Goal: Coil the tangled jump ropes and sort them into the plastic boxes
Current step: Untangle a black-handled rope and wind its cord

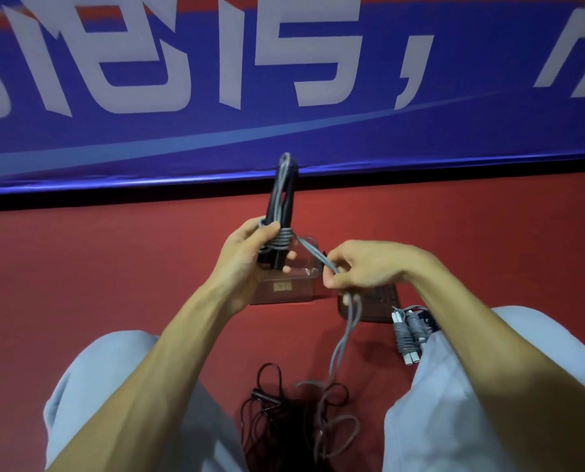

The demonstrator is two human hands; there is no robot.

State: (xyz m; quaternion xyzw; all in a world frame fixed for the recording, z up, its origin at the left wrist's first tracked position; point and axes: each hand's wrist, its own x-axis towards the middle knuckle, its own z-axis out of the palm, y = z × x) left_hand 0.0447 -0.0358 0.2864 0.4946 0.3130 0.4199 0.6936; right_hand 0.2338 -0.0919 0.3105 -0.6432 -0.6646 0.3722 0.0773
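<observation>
The coiling step is in hand, judging by how things lie. A pair of black handles (282, 195) is held upright by the left hand (250, 257), whose fingers and thumb are curled round their lower part, just in front of a clear plastic box (284, 291) set on the red floor. A few turns of the grey rope (282, 240) are wound tightly round the handles at the thumb. From there the rope is drawn taut across to the right hand (362, 267), where it is pinched between curled fingers. Below that hand the slack drops to the floor and is lost in a dark tangle (274, 413) between the knees. A second, darker box (383, 301) is partly hidden beneath the right hand, and what it holds cannot be made out. One finished bundle with white handles (407, 335) is laid beside it. For the next move, more slack would have to be freed from the tangle and carried round the handles, with tension kept so that the turns are not loosened.
</observation>
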